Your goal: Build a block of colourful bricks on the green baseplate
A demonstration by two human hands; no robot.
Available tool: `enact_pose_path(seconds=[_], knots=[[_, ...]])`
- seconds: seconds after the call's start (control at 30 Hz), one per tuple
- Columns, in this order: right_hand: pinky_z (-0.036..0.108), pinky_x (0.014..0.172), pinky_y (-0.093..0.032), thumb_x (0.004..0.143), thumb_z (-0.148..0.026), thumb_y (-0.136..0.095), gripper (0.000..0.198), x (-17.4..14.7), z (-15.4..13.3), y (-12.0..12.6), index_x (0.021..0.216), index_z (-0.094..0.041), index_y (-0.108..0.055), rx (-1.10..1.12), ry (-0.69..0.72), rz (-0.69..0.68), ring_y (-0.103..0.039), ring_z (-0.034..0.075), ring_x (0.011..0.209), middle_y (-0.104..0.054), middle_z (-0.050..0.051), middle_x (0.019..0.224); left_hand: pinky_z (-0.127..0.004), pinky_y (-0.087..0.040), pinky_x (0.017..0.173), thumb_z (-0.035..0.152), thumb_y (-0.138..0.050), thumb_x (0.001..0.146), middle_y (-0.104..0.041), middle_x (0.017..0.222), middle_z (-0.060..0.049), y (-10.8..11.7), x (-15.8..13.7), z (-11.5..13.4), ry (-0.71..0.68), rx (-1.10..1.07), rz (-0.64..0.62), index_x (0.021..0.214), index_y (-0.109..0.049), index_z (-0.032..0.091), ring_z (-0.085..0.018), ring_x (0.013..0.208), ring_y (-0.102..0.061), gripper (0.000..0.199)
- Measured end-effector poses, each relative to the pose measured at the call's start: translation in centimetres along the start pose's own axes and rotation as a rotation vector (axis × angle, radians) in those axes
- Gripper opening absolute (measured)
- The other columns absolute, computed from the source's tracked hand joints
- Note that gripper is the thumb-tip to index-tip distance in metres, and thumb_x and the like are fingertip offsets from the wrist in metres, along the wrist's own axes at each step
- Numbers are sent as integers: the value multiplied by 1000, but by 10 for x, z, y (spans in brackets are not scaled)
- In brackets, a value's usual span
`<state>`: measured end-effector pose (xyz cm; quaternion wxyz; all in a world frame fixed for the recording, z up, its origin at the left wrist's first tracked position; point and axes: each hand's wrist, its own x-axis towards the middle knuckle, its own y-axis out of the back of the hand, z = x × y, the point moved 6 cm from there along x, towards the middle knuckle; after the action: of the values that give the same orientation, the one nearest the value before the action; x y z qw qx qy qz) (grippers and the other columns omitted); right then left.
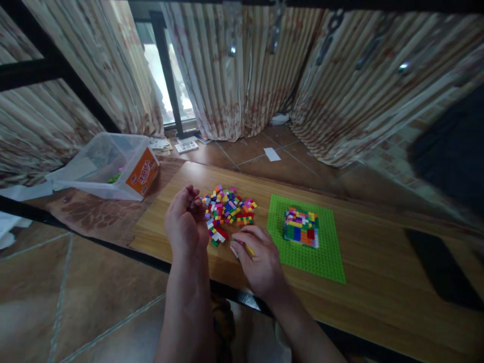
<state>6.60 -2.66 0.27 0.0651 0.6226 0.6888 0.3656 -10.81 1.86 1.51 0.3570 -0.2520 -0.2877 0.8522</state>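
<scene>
My right hand (pixel 260 259) pinches a few small toy bricks (pixel 249 249) above the wooden table, with yellow, a little green and red showing between the fingers. My left hand (pixel 186 222) is raised at the left edge of a loose pile of multicoloured toy bricks (pixel 229 206), palm turned inward and fingers curled. Whether anything sits in those fingers is hidden. To the right of my right hand lies a bright green baseplate (pixel 325 262). A low block built of mixed-colour bricks (pixel 301 228) stands on it.
A clear plastic box (pixel 102 189) with an orange label stands left of the table, a few green and pink pieces inside. A dark flat object (pixel 442 267) lies at the table's right. Beyond are patterned curtains (pixel 242 70), and white paper (pixel 271 154) on the tiled floor.
</scene>
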Motion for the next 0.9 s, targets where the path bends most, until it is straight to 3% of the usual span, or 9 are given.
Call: enact_pose_path(seconds=[0.13, 0.23, 0.3, 0.4, 0.5, 0.67, 0.9], knots=[[33, 79, -54, 90, -29, -59, 15, 8, 23, 54, 95, -24, -73, 136, -131, 219, -66, 18, 85, -71, 4, 92, -11, -38, 47, 17, -72, 67, -58, 66, 2, -3, 0, -1, 25, 12, 19, 72, -64, 13, -2, 50, -46, 11], [36, 78, -55, 83, -34, -64, 18, 2, 70, 100, 92, -23, -75, 152, -330, 422, -68, 20, 86, -74, 5, 96, -10, -38, 46, 14, -69, 68, -57, 65, 1, -5, -1, -3, 47, 11, 49, 70, -65, 12, -3, 51, -46, 5], [38, 76, -55, 78, -38, -67, 23, -8, 107, 126, 88, -19, -75, 161, -463, 551, -69, 21, 79, -75, 7, 88, -10, -38, 46, 12, -67, 69, -57, 65, 0, -8, -3, -5, 67, 20, 62, 68, -64, 11, -3, 51, -47, 3], [39, 76, -55, 74, -40, -68, 30, -14, 143, 148, 91, -16, -75, 80, -540, 573, -70, 23, 77, -76, 10, 85, -9, -38, 45, 9, -64, 71, -57, 65, 0, -11, -6, -9, 107, 16, 62, 68, -65, 11, -3, 50, -46, 3], [40, 77, -55, 77, -39, -63, 32, -11, 153, 153, 92, -15, -76, -50, -506, 533, -70, 25, 79, -77, 12, 87, -9, -39, 44, 8, -64, 70, -56, 65, 0, -15, -8, -14, 129, 21, 34, 68, -66, 11, -3, 51, -46, 3], [43, 82, -54, 80, -37, -54, 33, 3, 148, 142, 92, -15, -77, -208, -456, 427, -71, 27, 84, -77, 13, 92, -10, -41, 46, 9, -65, 69, -56, 67, -1, -18, -10, -17, 130, 62, 9, 69, -67, 12, -4, 53, -48, 3], [41, 86, -52, 86, -28, -46, 34, 9, 144, 134, 96, -17, -76, -334, -397, 391, -70, 24, 89, -77, 11, 97, -9, -40, 47, 7, -62, 72, -57, 65, 0, -19, -13, -17, 129, 91, -5, 70, -67, 12, -4, 54, -47, 7]])
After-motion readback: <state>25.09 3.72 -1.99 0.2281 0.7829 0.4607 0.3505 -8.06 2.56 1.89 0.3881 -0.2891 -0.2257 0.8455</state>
